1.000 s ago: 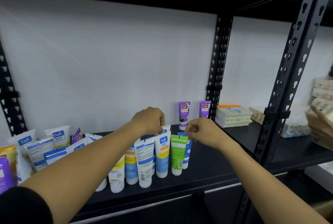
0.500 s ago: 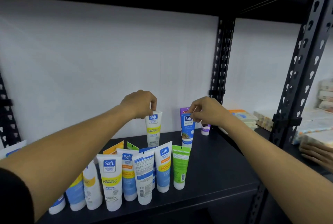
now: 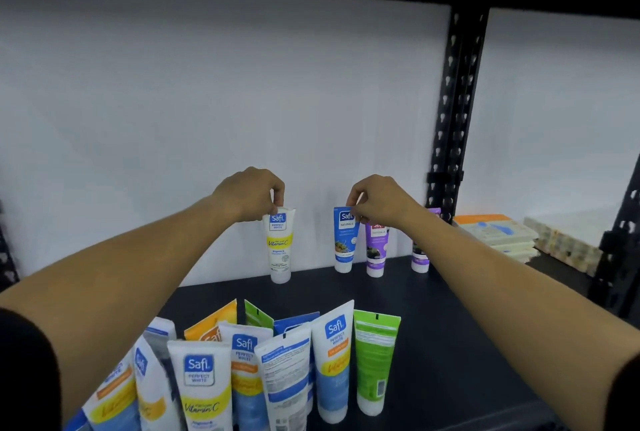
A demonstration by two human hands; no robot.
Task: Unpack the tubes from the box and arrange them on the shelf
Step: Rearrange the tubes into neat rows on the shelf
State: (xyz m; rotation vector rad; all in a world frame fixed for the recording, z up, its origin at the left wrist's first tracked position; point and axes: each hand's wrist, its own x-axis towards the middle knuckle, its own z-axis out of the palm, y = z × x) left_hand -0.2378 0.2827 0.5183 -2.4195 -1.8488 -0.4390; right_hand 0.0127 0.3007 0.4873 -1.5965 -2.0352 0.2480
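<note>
Tubes mostly stand on the shelf [image 3: 433, 344] already: a front cluster [image 3: 277, 368] awaits tidying, while left hand [image 3: 249, 193] pinches a white tube [image 3: 280, 247] and right hand [image 3: 377, 200] a blue tube [image 3: 344, 240], both at the back wall. No box in view.

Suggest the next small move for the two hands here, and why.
Probably release both tubes. The left hand pinches the crimped top of the white Vitamin C tube and the right hand pinches the blue tube; both stand cap-down at the back of the shelf, in line with the purple tubes.
</note>
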